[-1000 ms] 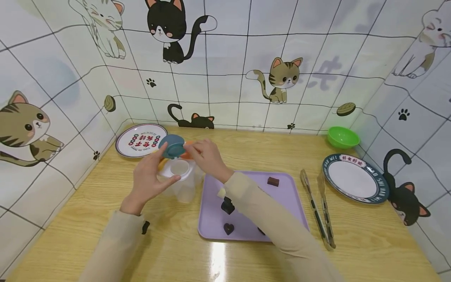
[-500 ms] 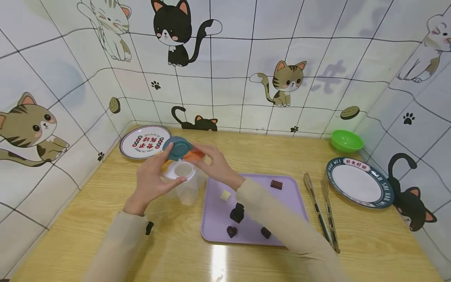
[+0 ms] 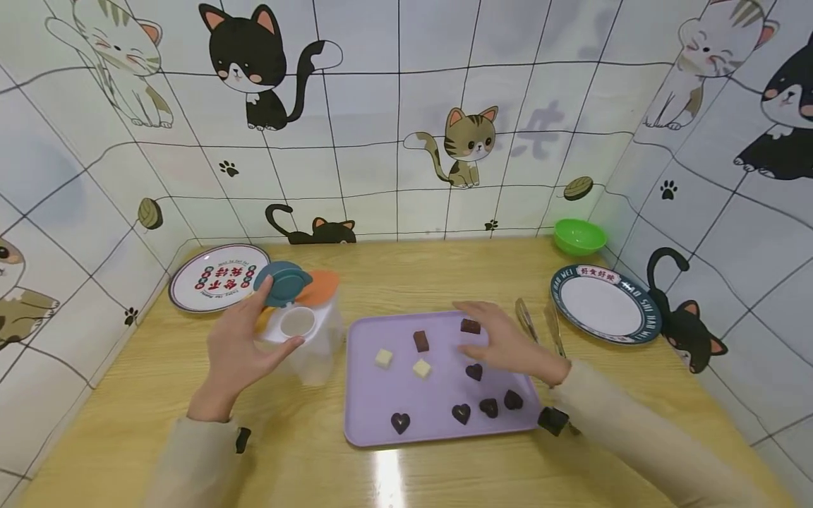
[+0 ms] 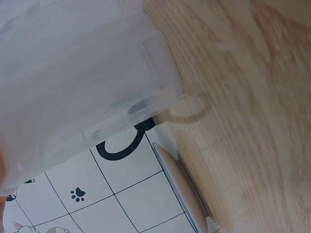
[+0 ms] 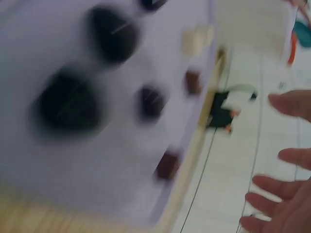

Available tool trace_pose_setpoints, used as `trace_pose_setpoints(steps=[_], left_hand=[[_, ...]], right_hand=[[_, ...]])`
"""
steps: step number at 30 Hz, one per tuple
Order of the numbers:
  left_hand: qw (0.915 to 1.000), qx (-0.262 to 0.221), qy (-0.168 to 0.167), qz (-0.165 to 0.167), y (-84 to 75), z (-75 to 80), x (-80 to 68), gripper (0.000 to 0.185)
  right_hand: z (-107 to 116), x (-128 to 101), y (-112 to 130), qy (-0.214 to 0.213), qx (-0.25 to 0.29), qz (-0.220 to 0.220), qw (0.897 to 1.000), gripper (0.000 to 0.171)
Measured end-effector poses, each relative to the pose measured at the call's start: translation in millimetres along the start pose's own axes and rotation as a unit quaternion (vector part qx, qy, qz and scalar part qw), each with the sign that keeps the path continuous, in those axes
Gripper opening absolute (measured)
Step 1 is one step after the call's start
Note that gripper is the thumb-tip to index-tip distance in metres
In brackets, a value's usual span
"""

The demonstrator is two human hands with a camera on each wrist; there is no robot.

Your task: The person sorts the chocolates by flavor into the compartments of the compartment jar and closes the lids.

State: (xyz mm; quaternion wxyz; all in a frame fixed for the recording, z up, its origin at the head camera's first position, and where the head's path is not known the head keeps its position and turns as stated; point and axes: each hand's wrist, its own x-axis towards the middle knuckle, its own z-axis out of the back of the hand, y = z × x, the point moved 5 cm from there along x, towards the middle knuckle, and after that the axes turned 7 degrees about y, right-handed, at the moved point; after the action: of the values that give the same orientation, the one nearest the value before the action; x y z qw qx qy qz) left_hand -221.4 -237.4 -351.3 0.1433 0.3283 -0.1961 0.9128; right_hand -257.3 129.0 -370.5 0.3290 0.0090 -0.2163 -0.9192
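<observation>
My left hand (image 3: 231,349) grips a translucent plastic container (image 3: 315,353) with several coloured lids, its thumb along the near side. The teal lid (image 3: 286,282) stands raised behind a round opening, a finger against it, while the orange lid (image 3: 322,286) lies beside it. The container's clear wall (image 4: 87,77) fills much of the left wrist view. Over the lilac tray (image 3: 371,402) my right hand (image 3: 508,343) hovers with spread fingers, holding nothing, beside a brown chocolate block (image 3: 471,326). Also on the tray are another brown block (image 3: 421,341), white cubes (image 3: 384,358) and several dark chocolate hearts (image 3: 400,422).
Metal tongs (image 3: 526,319) lie right of the tray, partly behind my right arm. A blue-rimmed plate (image 3: 597,303) and a green bowl (image 3: 579,237) are farther right. Another plate (image 3: 219,277) lies behind the container at the left. Cat-print walls (image 3: 368,162) enclose the table.
My right hand has left the lids and moved right, over the tray, with its fingers spreading. The left hand stays on the container. The head view has shifted, and more chocolates are uncovered.
</observation>
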Motion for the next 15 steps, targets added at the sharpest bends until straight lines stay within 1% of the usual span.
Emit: trace_pose_setpoints(steps=[2,3,5,7,10,14,15], left_hand=[[0.9999,0.004,-0.011,-0.002,1.1,2.8,-1.0,0.091],[0.9998,0.006,-0.016,-0.005,1.4,3.9,-1.3,0.091],[0.9994,0.009,-0.031,-0.010,1.4,6.1,-1.2,0.090],[0.9987,0.007,-0.047,-0.016,0.4,7.4,-1.3,0.089],[0.9978,0.001,-0.061,-0.025,-1.6,6.6,-1.2,0.088],[0.9979,-0.005,-0.057,-0.030,-3.5,1.6,-0.8,0.089],[0.9979,-0.006,-0.057,-0.029,-3.9,0.2,-0.6,0.089]], right_hand=[[5.9,-16.4,-28.2,-0.016,-0.052,-0.056,0.997,0.066],[7.8,-24.0,-41.7,-0.013,-0.076,-0.084,0.993,0.067],[10.5,-38.0,-63.8,0.003,-0.106,-0.131,0.986,0.068],[11.7,-50.2,-78.5,0.024,-0.120,-0.159,0.980,0.069],[9.6,-66.5,-89.4,0.056,-0.110,-0.173,0.977,0.071],[2.2,-84.5,-94.2,0.097,-0.075,-0.172,0.977,0.072],[0.5,-88.7,-95.1,0.104,-0.065,-0.178,0.976,0.071]])
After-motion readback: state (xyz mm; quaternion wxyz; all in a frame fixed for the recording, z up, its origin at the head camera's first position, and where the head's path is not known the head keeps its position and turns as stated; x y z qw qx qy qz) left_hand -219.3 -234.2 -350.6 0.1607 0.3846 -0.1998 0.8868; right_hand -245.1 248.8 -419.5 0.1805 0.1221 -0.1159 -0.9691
